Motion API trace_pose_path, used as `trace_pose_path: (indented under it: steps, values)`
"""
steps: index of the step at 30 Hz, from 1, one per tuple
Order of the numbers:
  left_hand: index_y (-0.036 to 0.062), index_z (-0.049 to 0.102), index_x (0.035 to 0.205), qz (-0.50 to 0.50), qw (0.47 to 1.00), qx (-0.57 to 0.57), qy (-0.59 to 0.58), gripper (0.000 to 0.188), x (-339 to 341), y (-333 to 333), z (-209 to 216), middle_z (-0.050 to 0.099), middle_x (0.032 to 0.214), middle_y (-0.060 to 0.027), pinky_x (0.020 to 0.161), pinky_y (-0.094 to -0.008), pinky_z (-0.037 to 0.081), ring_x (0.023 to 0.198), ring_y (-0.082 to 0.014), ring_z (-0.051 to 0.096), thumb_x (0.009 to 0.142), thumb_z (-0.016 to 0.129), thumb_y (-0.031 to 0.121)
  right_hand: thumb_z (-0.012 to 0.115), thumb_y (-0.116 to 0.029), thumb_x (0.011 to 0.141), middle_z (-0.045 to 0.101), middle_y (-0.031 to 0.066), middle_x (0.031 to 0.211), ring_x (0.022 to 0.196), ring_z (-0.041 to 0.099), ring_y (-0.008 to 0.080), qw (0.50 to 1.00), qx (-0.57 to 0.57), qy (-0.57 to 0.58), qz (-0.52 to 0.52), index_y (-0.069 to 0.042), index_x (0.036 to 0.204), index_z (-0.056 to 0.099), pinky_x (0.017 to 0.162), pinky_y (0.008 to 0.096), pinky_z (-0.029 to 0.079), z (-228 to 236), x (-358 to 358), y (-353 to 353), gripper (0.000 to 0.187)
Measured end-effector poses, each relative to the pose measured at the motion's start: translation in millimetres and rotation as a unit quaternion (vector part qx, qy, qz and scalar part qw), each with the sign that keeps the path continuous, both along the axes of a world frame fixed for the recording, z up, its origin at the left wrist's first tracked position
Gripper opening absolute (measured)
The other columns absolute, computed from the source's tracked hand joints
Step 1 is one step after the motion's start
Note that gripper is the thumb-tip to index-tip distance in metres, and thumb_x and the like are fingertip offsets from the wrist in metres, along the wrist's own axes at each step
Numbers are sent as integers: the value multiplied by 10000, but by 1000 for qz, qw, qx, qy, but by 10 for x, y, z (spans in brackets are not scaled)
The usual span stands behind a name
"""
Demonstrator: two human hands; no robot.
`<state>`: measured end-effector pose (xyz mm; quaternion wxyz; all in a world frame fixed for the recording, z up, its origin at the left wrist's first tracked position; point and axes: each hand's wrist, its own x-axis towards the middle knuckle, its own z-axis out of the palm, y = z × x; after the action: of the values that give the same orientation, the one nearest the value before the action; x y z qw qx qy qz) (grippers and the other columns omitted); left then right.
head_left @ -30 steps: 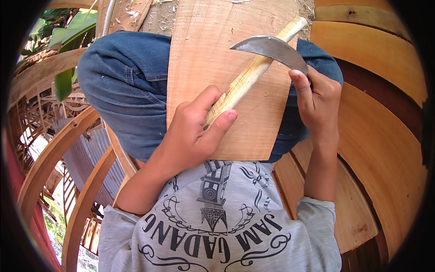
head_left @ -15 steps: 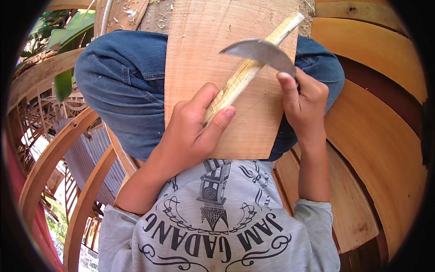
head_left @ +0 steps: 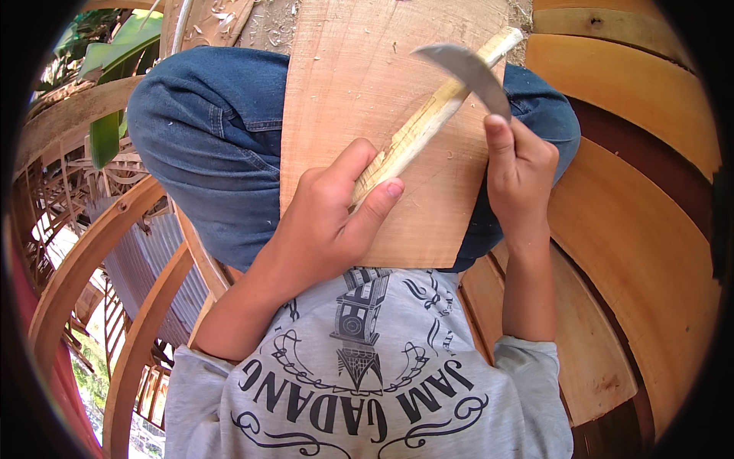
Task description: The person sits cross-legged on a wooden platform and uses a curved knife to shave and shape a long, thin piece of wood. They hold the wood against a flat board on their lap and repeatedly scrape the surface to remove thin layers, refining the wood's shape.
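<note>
My left hand (head_left: pixel 329 206) is wrapped round the near end of a pale, roughly hewn wooden stick (head_left: pixel 417 138). The stick slants up and away to the right, over a broad flat wooden board (head_left: pixel 344 84) that lies across my lap. In my right hand (head_left: pixel 520 168) is a curved knife (head_left: pixel 472 73), a grey sickle-like blade, with my thumb up near its base. The blade crosses over the stick close to its far end. My fist hides the knife's handle.
My legs in blue jeans (head_left: pixel 206 130) are bent on both sides of the board. Wood shavings (head_left: pixel 264 30) lie beyond it. Curved wooden planks (head_left: pixel 634 222) rise at the right. Curved wooden ribs (head_left: pixel 99 237) stand at the left, with a corrugated sheet (head_left: pixel 164 260) beyond them.
The right hand and knife have moved a little up and right, bringing the blade further along the stick toward its far end. The left hand keeps its grip, with the stick shifted slightly.
</note>
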<state>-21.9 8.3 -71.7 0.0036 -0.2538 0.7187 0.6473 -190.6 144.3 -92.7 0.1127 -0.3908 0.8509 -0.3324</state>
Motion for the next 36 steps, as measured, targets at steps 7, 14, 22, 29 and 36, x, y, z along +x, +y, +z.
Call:
trace_pose_path:
  steps: [7,14,22,29,36]
  values:
    - [-21,481,883,12,1000,10,-12,161,-15,-12,3,503,615,-191,501,-346,387,532,-280,547,894,550,124,641,-384,856,374,82,490,418,358,173,999,-3,-40,-35,10,651,546,408,287,316,-28,-91,-34,454]
    - [-19,478,889,5,1000,20,-13,160,-15,-43,24,500,610,-190,502,-345,384,529,-283,542,898,541,127,667,-370,834,471,114,521,418,406,214,989,13,-123,-76,-14,782,659,409,302,337,-28,-119,-50,359]
    - [-25,478,901,0,1000,18,-15,163,-9,-27,3,504,604,-194,492,-346,380,527,-288,553,899,539,126,670,-371,829,437,105,508,424,399,219,995,35,-66,-71,-22,674,596,414,301,340,35,-135,-79,389]
    - [-23,481,902,3,1000,17,-10,157,-20,-29,1,501,596,-189,491,-347,379,512,-279,539,899,537,123,667,-359,837,451,101,514,423,426,188,991,17,-104,-80,-12,762,641,415,290,346,-29,-128,-75,356]
    - [-25,480,903,8,1000,17,-11,149,-18,-17,17,499,593,-184,490,-340,377,513,-266,536,903,529,116,649,-360,854,431,98,508,433,415,170,999,-1,-32,-35,-6,786,650,424,280,354,-33,-87,-62,360]
